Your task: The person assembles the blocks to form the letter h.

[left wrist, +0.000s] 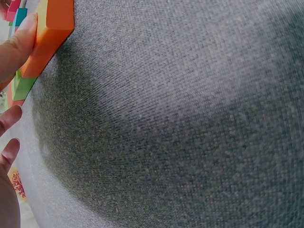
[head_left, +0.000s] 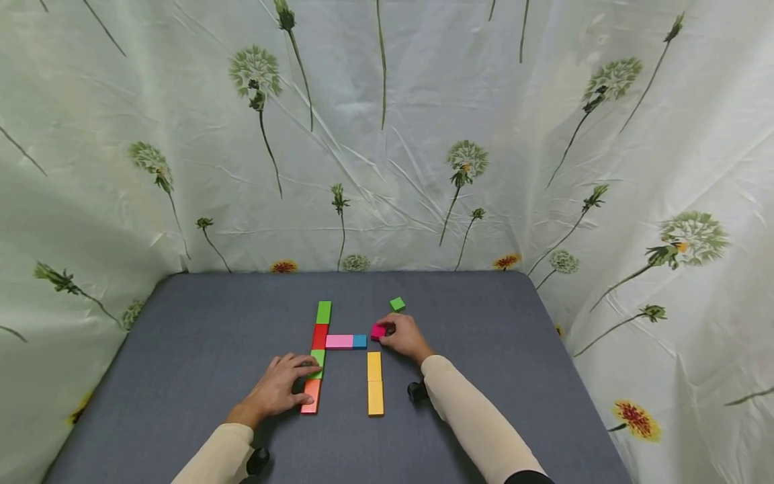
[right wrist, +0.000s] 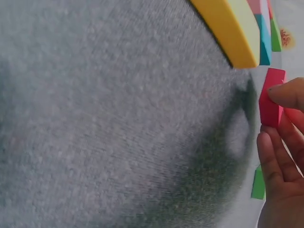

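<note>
My right hand (head_left: 408, 336) pinches a small magenta block (head_left: 377, 333) between thumb and fingers, just right of a blue block (head_left: 359, 341). In the right wrist view, the thumb lies across that magenta block's (right wrist: 270, 109) face. My left hand (head_left: 275, 388) rests along a column of blocks with its fingers spread. Its thumb touches the orange block (head_left: 311, 398) at the near end, and its fingertips lie over a green block (head_left: 317, 361). Farther up this column are a red block (head_left: 320, 336) and another green block (head_left: 324, 312). A pink block (head_left: 338, 342) joins the column to the blue one.
Two yellow blocks (head_left: 375, 384) lie end to end between the hands, below the blue block. Beyond the right hand sits a loose green block (head_left: 397, 304). Everything lies on a grey cloth-covered table (head_left: 471, 302), with a flower-patterned curtain (head_left: 387, 168) behind and at the sides.
</note>
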`<state>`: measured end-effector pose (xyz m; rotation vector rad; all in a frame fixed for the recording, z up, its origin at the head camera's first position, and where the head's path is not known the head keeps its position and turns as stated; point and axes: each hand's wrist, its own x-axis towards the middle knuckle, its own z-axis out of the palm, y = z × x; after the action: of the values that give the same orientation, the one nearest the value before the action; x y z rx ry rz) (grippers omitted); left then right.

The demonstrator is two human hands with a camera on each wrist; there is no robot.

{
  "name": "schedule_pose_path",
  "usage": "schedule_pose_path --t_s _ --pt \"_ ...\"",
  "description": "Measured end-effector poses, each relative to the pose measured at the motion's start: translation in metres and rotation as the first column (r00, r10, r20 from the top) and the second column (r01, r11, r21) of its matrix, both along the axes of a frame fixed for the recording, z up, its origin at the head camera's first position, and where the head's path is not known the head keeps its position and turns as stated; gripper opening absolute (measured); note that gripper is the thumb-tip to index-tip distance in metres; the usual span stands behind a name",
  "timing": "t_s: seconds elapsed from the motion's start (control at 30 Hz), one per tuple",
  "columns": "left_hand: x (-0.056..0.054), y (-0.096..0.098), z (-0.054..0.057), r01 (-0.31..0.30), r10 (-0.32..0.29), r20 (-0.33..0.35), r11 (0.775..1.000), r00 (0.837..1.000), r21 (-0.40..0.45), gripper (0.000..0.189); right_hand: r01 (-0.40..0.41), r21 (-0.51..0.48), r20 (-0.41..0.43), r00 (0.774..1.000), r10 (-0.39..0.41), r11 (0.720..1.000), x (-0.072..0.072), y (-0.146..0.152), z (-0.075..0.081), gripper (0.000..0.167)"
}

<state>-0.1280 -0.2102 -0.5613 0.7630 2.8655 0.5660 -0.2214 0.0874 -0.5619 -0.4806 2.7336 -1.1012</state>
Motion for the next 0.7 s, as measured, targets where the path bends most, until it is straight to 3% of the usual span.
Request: schedule_pose_path --t_s 0.5,0.7 --pt "-0.0012 0.0011 -0.0005 -0.016 0.016 0.020 1.000 1.000 -0.015 0.057 -0.042 0.049 0.085 0.996 0.037 0.998 0.0049 -0.0058 0.0073 0.028" --pt "-0.0006 0.0009 -0.0008 -0.014 0.015 0.012 1.000 1.000 -0.015 0.056 -0.057 0.044 0.077 0.996 0.054 0.997 0.0031 -0.0073 0.0044 0.027"
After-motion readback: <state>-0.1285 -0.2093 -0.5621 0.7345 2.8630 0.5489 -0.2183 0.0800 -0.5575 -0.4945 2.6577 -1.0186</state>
